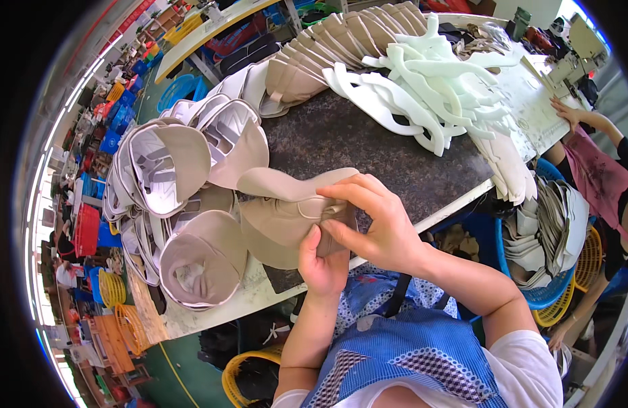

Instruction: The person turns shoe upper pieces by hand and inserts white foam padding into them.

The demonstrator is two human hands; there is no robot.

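A beige cap [276, 221] with a curved brim is in both my hands over the front edge of the table. My left hand [325, 266] grips it from below, thumb up along the near side and its other fingers mostly hidden. My right hand [378, 217] pinches the cap's right end between thumb and fingers, where the fabric is gathered. Just left of it, a beige cap [201, 262] lies with its hollow facing up. Beyond that, several nested caps [167, 166] with white linings are piled at the table's left end.
Pale curved foam strips [436, 85] lie heaped at the far right of the dark tabletop [348, 139]. Beige cap pieces [341, 44] stand in a row behind. Blue baskets [501, 231] with stacked pieces stand right; a yellow basket [232, 370] sits below. Another person's hand [565, 112] rests on the table's right.
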